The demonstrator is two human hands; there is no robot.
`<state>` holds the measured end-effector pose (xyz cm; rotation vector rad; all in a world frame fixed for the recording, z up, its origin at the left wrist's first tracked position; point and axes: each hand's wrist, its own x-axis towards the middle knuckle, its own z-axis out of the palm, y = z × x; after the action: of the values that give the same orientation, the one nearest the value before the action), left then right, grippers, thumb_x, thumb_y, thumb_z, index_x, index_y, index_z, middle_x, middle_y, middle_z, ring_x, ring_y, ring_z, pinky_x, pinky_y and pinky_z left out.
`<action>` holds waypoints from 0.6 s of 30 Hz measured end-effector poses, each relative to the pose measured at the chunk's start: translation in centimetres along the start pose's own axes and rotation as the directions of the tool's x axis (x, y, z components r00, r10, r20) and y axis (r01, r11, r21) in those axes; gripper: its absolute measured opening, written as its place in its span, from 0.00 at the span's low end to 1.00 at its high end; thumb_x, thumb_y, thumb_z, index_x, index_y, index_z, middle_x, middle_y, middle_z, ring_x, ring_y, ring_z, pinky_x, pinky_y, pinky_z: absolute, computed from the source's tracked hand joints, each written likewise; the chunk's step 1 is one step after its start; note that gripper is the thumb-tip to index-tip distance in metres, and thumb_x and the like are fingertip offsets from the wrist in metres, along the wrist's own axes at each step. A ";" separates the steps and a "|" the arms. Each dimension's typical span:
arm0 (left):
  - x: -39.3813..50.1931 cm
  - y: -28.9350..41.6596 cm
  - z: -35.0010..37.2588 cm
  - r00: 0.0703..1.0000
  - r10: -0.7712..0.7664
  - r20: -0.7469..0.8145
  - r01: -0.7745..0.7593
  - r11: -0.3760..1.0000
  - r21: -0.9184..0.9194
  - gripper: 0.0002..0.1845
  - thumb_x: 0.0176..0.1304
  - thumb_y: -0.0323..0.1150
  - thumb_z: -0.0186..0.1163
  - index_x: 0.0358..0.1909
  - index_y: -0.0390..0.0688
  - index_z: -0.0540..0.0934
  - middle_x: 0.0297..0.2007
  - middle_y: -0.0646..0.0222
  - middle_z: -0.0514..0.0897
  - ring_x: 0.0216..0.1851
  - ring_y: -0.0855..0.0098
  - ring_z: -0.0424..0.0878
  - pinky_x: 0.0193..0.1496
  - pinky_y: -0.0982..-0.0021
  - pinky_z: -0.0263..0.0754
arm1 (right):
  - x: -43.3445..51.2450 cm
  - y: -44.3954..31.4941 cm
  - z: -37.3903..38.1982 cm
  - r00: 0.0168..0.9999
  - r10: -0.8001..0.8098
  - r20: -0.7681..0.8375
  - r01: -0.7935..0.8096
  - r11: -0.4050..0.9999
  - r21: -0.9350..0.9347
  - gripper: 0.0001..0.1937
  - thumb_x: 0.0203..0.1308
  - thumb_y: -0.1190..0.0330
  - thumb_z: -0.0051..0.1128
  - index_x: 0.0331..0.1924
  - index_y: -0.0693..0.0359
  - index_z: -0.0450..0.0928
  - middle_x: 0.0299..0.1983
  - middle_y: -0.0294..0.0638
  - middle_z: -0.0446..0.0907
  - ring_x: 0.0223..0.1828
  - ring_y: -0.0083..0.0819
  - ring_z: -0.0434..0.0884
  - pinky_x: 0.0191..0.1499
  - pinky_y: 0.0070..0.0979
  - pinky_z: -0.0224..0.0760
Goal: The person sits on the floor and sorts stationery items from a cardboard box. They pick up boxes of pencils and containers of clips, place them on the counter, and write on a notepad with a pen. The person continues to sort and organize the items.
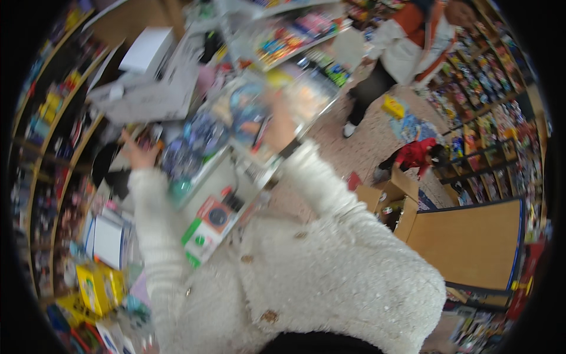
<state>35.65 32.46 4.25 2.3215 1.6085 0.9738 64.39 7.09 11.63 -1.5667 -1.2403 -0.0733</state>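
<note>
My left hand [140,154] is beside a group of clear bluish-purple rounded plastic packages [205,132], its fingers apart and nothing visible in them. Motion blurs my right hand [279,126], which reaches over the display counter near a blue round item in clear plastic [246,104]. By its fingers lies a slim red and black object [261,136]; whether the hand grips it cannot be told. Between my forearms, a white tray [208,177] contains a small black and red item [232,199] and an orange, white and green box [210,225].
White cartons [148,51] stand at the far left of the counter. Yellow boxes [101,285] sit at lower left. One person stands beyond the counter; another, in red, bends near an open cardboard box [404,199]. A tan tabletop [468,243] is at right. Stocked shelves [486,106] line both sides.
</note>
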 end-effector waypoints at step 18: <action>-8.5 7.4 -10.6 0.997 0.072 -0.030 -0.074 0.994 -0.077 0.50 0.43 0.39 0.71 0.68 0.45 0.53 0.59 0.28 0.58 0.57 0.39 0.67 0.58 0.59 0.68 | 1.5 4.5 1.7 0.982 0.180 -0.065 -0.161 0.961 0.226 0.46 0.31 0.60 0.81 0.54 0.66 0.59 0.49 0.49 0.69 0.48 0.35 0.73 0.52 0.27 0.69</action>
<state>33.38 19.44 12.38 2.3393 1.4759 1.0681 67.44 9.94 8.81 -1.4548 -1.0069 0.1052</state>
